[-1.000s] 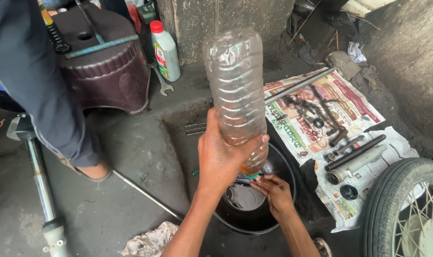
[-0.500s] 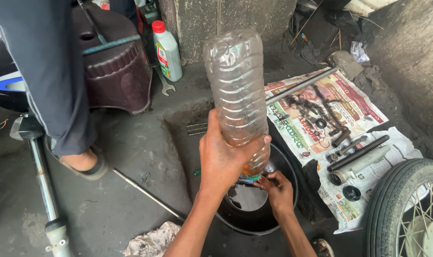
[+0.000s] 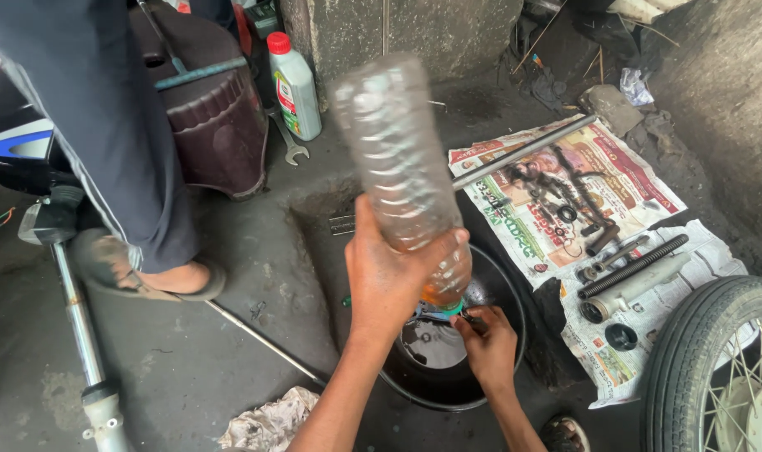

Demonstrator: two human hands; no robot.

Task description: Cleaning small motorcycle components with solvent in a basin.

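My left hand (image 3: 387, 272) grips a clear ribbed plastic bottle (image 3: 397, 159) turned neck down, with a little amber liquid left near the neck. The neck points into a black round pan (image 3: 515, 310) on the ground that holds dark liquid. My right hand (image 3: 486, 340) is closed around the bottle's green-ringed mouth just above the pan; what its fingers pinch is hidden. The bottle leans up and to the left.
Another person's leg in dark trousers and a sandal (image 3: 138, 251) stands at left beside a maroon stool (image 3: 218, 125). A white oil bottle with a red cap (image 3: 295, 84) and a spanner (image 3: 287, 144) lie behind. Newspaper (image 3: 615, 209) holds fork parts and a spring (image 3: 633, 265). A spoked wheel (image 3: 715, 368), a fork tube (image 3: 79, 335) and a rag (image 3: 268, 423) lie nearby.
The bottle has tilted further to the left. My right hand stayed at its mouth. The other person's foot stepped forward, toward the pan.
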